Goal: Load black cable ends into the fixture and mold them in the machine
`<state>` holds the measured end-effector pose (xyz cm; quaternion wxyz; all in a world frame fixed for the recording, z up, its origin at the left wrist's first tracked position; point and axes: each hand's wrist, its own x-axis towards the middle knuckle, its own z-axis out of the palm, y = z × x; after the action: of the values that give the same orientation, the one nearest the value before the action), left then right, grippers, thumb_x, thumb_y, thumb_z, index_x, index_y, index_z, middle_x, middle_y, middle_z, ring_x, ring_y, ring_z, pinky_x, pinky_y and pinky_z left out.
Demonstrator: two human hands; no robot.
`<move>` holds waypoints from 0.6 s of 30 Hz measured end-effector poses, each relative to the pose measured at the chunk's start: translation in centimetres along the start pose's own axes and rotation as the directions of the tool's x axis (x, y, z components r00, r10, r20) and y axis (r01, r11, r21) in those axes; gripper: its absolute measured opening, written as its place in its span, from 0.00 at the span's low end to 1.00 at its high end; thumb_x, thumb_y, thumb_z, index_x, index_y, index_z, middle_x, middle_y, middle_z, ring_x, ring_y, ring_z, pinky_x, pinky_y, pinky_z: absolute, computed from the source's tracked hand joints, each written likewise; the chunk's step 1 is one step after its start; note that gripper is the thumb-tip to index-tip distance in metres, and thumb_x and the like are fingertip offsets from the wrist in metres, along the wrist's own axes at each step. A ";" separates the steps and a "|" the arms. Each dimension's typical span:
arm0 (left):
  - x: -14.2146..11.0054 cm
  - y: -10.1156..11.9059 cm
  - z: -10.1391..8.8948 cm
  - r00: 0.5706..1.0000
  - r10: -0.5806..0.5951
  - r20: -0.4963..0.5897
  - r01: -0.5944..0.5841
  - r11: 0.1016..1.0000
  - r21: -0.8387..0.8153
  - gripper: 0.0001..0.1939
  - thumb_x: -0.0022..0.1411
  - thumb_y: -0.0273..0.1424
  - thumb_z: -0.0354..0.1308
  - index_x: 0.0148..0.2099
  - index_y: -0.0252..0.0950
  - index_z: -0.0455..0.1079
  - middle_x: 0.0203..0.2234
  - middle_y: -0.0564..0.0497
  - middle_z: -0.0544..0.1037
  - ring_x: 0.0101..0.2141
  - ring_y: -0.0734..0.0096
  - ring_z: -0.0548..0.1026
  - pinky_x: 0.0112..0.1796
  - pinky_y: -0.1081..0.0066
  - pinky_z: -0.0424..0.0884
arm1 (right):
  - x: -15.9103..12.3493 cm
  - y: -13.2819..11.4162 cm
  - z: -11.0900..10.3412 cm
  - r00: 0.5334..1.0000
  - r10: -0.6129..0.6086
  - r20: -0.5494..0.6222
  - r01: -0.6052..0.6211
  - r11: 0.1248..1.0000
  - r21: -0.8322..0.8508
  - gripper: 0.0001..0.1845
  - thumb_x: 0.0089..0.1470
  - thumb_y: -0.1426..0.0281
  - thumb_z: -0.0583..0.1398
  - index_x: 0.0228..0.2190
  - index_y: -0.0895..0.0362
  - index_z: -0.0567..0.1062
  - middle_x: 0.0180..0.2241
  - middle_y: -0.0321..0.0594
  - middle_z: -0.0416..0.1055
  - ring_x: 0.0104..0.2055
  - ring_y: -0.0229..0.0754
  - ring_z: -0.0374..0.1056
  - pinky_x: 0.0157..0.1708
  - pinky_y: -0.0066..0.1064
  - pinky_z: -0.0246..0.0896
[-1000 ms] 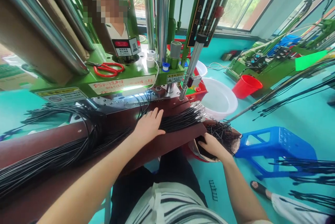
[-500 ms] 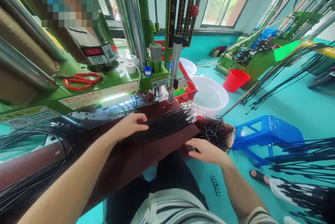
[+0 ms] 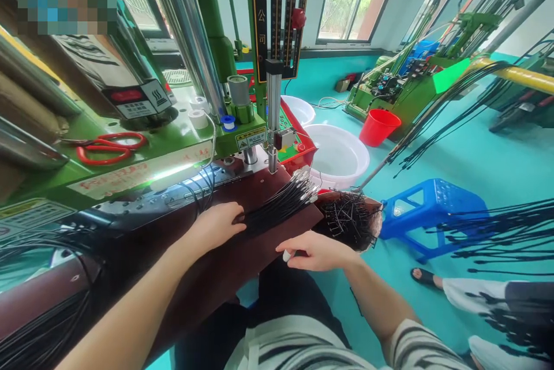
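Observation:
A bundle of black cables with pale metallic ends lies across the dark red-brown worktop. My left hand is curled over the bundle, thumb and fingers on either side of it. To the right, my right hand hovers above the worktop's front edge, thumb and fingers apart. A small white piece shows at its fingertips; whether it is a finger cover or a loose item I cannot tell.
A green press with red-handled scissors stands behind the worktop. Black scrap fills a container on the right, near a blue stool. Beyond are a white tub and red bucket. A person's sandalled foot is at right.
My right hand has moved left and come over the worktop's edge, showing the white piece. My left hand stays at the cables, slightly lower in view. The camera has turned a little right.

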<state>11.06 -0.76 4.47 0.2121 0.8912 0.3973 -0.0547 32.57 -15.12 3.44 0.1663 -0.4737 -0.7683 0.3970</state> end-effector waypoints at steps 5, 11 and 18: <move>-0.7 -0.6 -0.5 0.997 0.028 -0.077 -0.039 0.988 -0.149 0.09 0.53 0.35 0.47 0.31 0.37 0.65 0.29 0.50 0.71 0.31 0.66 0.69 0.32 0.69 0.61 | 0.1 0.3 -0.1 0.998 -0.040 -0.057 0.046 0.994 0.100 0.18 0.53 0.71 0.55 0.46 0.60 0.71 0.34 0.40 0.73 0.32 0.34 0.66 0.35 0.25 0.60; -2.1 -1.6 -1.3 0.999 0.032 -0.029 -0.043 0.813 -0.580 0.10 0.54 0.40 0.48 0.30 0.37 0.59 0.21 0.58 0.62 0.23 0.75 0.60 0.25 0.74 0.58 | 2.5 0.2 1.1 0.995 -0.007 -0.102 0.073 0.744 0.664 0.22 0.50 0.66 0.59 0.47 0.59 0.68 0.35 0.42 0.73 0.36 0.38 0.68 0.40 0.32 0.62; -2.8 -1.4 -0.9 0.992 0.126 -0.014 -0.105 0.761 -0.641 0.13 0.57 0.42 0.49 0.31 0.37 0.58 0.23 0.56 0.61 0.24 0.76 0.60 0.27 0.74 0.59 | 9.2 -0.5 0.6 0.910 0.267 -0.318 0.347 -0.070 0.935 0.19 0.46 0.68 0.60 0.43 0.54 0.66 0.40 0.40 0.73 0.44 0.43 0.68 0.48 0.40 0.58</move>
<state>8.04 -1.47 5.54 0.5117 0.7875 0.3332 0.0835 27.35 -7.64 2.28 0.6279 -0.2456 -0.1879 0.7142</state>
